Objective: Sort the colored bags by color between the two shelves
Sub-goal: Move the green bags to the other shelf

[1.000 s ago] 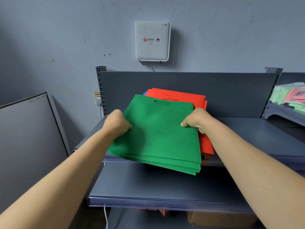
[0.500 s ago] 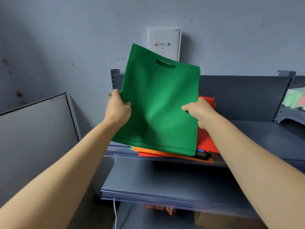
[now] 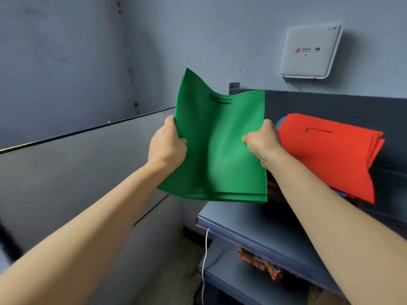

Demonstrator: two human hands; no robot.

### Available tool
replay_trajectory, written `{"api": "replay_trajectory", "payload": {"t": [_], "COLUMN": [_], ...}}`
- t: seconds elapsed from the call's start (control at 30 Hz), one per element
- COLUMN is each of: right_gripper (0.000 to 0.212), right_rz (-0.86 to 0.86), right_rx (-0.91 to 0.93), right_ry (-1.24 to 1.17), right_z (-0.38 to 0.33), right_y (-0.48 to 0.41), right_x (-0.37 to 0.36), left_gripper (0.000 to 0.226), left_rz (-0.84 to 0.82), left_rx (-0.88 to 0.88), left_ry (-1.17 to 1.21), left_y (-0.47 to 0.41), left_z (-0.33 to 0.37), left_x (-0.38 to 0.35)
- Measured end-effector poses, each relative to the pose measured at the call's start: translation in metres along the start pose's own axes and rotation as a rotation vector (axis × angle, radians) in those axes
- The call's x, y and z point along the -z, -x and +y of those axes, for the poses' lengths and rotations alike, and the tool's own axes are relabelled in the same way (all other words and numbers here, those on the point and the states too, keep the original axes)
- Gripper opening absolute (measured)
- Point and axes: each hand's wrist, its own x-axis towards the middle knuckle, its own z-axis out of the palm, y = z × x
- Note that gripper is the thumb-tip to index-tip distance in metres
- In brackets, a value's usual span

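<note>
A stack of green bags (image 3: 220, 150) with a cut-out handle hangs upright in the air, left of the grey shelf unit. My left hand (image 3: 167, 146) grips its left edge and my right hand (image 3: 262, 143) grips its right edge. Red bags (image 3: 330, 150) lie on top of a pile on the upper shelf (image 3: 392, 194), with blue and other colours peeking out at the pile's edges.
A lower grey shelf (image 3: 253, 225) juts out below the green bags. A white cable (image 3: 206, 256) hangs at its left corner and coloured packets (image 3: 259, 260) lie underneath. A large grey panel (image 3: 77, 172) leans at left. A white box (image 3: 310, 51) is mounted on the wall.
Both hands have carried the green bags off the pile and to the left, clear of the shelf. My view has turned left, so the shelf now sits at the right.
</note>
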Motion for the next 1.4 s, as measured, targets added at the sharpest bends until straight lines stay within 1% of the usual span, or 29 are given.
{"api": "replay_trajectory", "payload": {"t": [0.07, 0.2, 0.27, 0.37, 0.57, 0.7, 0.77, 1.0, 1.13, 1.27, 1.4], "right_gripper": [0.039, 0.039, 0.037, 0.036, 0.034, 0.039, 0.041, 0.044, 0.046, 0.041, 0.040], "right_rz": [-0.051, -0.237, -0.297, -0.419, -0.678, -0.816, -0.886, -1.090, -1.176, -1.256, -1.317], "right_rx": [0.078, 0.203, 0.256, 0.299, 0.424, 0.517, 0.556, 0.623, 0.649, 0.661, 0.664], "right_ry": [-0.008, -0.026, -0.013, -0.068, -0.191, -0.240, -0.261, -0.363, -0.386, -0.388, -0.377], "right_z": [-0.019, -0.048, -0.058, -0.076, -0.139, -0.178, -0.196, -0.274, -0.313, -0.345, -0.368], "right_y": [0.023, 0.085, 0.122, 0.179, 0.292, 0.379, 0.429, 0.626, 0.733, 0.816, 0.870], "right_x": [-0.015, -0.039, -0.049, -0.064, -0.090, -0.104, -0.110, -0.122, -0.130, -0.143, -0.164], "left_gripper": [0.042, 0.036, 0.033, 0.031, 0.033, 0.038, 0.037, 0.028, 0.029, 0.029, 0.026], "left_rz": [0.062, 0.207, 0.254, 0.307, 0.447, 0.560, 0.617, 0.765, 0.826, 0.849, 0.875], "left_rx": [0.048, 0.152, 0.190, 0.254, 0.407, 0.498, 0.548, 0.692, 0.771, 0.842, 0.902], "left_ry": [-0.032, -0.125, -0.170, -0.268, -0.386, -0.448, -0.468, -0.576, -0.645, -0.686, -0.705], "left_y": [0.017, 0.075, 0.109, 0.158, 0.254, 0.325, 0.364, 0.503, 0.572, 0.623, 0.652], "left_z": [-0.017, -0.039, -0.050, -0.067, -0.091, -0.105, -0.112, -0.138, -0.162, -0.189, -0.213], "left_x": [0.033, 0.096, 0.124, 0.171, 0.281, 0.356, 0.393, 0.545, 0.626, 0.687, 0.729]}}
